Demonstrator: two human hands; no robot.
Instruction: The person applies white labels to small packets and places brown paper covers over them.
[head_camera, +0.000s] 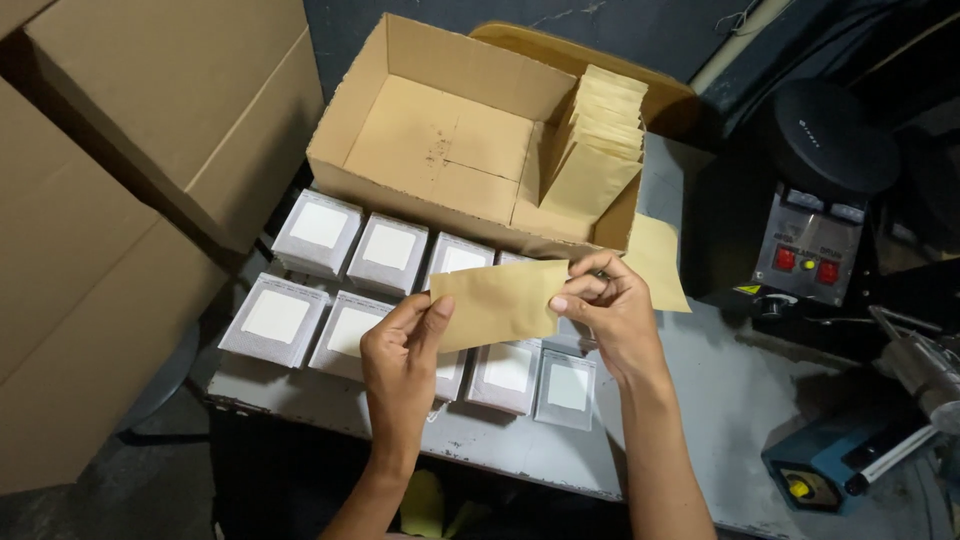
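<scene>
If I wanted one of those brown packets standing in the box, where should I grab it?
Probably pinch the top edge of the front brown packet from above. The packets stand leaning in a tight row against the cardboard box wall, so only their tops are free.

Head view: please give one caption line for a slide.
Both hands, left and right, hold a flat brown paper envelope above white square packets.

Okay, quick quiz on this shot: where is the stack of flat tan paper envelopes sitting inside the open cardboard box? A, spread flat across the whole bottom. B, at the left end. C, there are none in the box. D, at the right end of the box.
D: the stack of flat tan paper envelopes leans on edge at the right end of the open cardboard box, whose remaining floor is bare.
</scene>
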